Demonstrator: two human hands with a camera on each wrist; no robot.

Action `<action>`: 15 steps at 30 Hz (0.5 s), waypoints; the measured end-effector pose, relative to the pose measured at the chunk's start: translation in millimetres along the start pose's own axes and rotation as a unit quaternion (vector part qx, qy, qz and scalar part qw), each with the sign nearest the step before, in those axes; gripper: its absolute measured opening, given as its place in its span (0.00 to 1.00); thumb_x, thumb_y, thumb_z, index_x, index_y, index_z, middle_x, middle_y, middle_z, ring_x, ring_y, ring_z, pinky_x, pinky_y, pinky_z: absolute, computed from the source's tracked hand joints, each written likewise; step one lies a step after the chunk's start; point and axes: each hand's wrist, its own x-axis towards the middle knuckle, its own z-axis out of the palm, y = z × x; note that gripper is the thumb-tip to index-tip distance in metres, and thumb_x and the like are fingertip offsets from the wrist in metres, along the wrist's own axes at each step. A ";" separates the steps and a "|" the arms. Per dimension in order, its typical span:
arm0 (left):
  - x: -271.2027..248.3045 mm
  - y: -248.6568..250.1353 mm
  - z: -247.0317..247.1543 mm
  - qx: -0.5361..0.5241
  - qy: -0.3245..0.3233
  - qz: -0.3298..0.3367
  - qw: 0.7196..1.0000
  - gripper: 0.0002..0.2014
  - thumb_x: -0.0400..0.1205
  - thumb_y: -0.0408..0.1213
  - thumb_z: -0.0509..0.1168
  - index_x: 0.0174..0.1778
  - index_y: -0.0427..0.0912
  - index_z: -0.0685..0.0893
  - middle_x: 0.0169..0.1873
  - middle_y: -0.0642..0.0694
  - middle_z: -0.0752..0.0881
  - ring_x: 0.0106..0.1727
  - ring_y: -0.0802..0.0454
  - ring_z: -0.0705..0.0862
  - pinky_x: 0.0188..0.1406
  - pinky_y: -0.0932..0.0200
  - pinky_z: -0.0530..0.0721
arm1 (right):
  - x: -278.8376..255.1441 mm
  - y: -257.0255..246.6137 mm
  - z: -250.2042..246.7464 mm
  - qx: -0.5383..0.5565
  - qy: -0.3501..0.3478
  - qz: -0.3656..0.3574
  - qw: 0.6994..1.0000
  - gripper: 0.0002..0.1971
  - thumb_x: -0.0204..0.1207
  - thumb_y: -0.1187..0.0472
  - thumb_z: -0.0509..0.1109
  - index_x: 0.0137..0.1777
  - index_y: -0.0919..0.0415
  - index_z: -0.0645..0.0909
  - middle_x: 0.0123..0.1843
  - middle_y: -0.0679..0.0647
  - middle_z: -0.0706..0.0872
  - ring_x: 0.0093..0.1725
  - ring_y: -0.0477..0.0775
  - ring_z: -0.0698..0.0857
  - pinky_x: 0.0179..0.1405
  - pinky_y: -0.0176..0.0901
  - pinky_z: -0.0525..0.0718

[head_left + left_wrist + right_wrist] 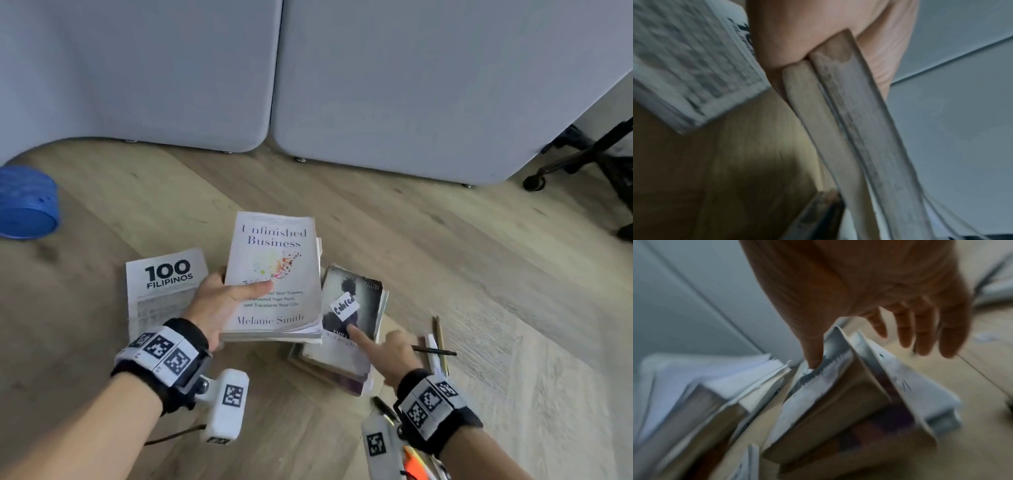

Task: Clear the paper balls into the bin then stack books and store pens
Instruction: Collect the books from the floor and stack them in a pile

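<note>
My left hand (239, 294) grips the white book "Unfinished Business" (277, 246) above the floor, thumb on its cover, fingers hidden beneath. The left wrist view shows my palm (818, 32) clamping two page blocks (859, 129). To its right, a dark-covered book (363, 305) with a white label tops a short stack on the floor. My right hand (387, 349) has its thumb on that cover and its fingers (906, 331) extended, holding nothing. A "100 Filipinos" book (164, 284) lies at the left. Pens (440, 339) lie to the right of the stack.
The blue bin (25, 202) sits at the far left on the wooden floor. Grey padded panels (376, 85) close off the back. A black wheeled chair base (589, 154) stands at the far right. Another dark pen (383, 406) lies by my right wrist.
</note>
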 end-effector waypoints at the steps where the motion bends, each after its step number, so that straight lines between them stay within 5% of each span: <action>1: 2.3 -2.2 -9.9 0.001 0.021 0.001 1.000 0.23 0.66 0.29 0.79 0.57 0.39 0.86 0.48 0.39 0.92 0.49 0.39 0.91 0.48 0.44 0.88 | -3.0 2.4 4.3 0.025 -0.049 0.041 0.998 0.56 0.57 0.21 0.68 0.72 0.68 0.69 0.61 0.60 0.81 0.57 0.57 0.82 0.54 0.54 0.87; 5: 7.3 -9.8 -41.4 0.079 0.077 0.016 0.994 0.24 0.66 0.28 0.80 0.58 0.42 0.85 0.48 0.45 0.92 0.48 0.46 0.90 0.40 0.54 0.86 | 5.9 9.5 11.8 0.117 -0.105 0.097 0.983 0.59 0.43 0.21 0.77 0.67 0.66 0.77 0.64 0.59 0.83 0.61 0.60 0.82 0.57 0.53 0.83; 7: 12.9 -17.6 -49.7 0.173 0.099 0.012 0.980 0.28 0.64 0.29 0.82 0.58 0.45 0.82 0.51 0.48 0.90 0.49 0.48 0.88 0.44 0.51 0.86 | 15.1 11.5 13.3 0.161 -0.129 0.118 0.971 0.57 0.35 0.25 0.82 0.61 0.64 0.84 0.59 0.62 0.88 0.59 0.64 0.86 0.62 0.56 0.83; 9: 16.2 -25.0 -50.0 0.246 0.089 0.008 0.965 0.33 0.62 0.32 0.84 0.61 0.47 0.78 0.54 0.49 0.88 0.52 0.49 0.86 0.50 0.47 0.86 | 14.2 7.6 12.4 0.196 -0.167 0.123 0.958 0.47 0.40 0.30 0.85 0.54 0.65 0.88 0.50 0.64 0.92 0.51 0.64 0.90 0.62 0.55 0.84; 12: 17.0 -33.6 -38.1 0.304 0.039 -0.002 0.952 0.37 0.66 0.34 0.82 0.69 0.46 0.73 0.58 0.52 0.84 0.56 0.52 0.82 0.50 0.54 0.82 | 15.5 0.0 10.5 0.246 -0.177 0.119 0.945 0.28 0.55 0.41 0.85 0.45 0.64 0.87 0.34 0.57 0.91 0.34 0.56 0.89 0.42 0.46 0.87; 15: 16.5 -45.7 -26.4 0.351 0.025 -0.006 0.936 0.36 0.68 0.37 0.80 0.69 0.47 0.69 0.62 0.50 0.81 0.55 0.52 0.79 0.51 0.57 0.77 | 24.9 -4.0 17.8 0.248 -0.141 0.106 0.953 0.41 0.44 0.38 0.88 0.56 0.60 0.87 0.51 0.56 0.92 0.55 0.60 0.88 0.63 0.59 0.84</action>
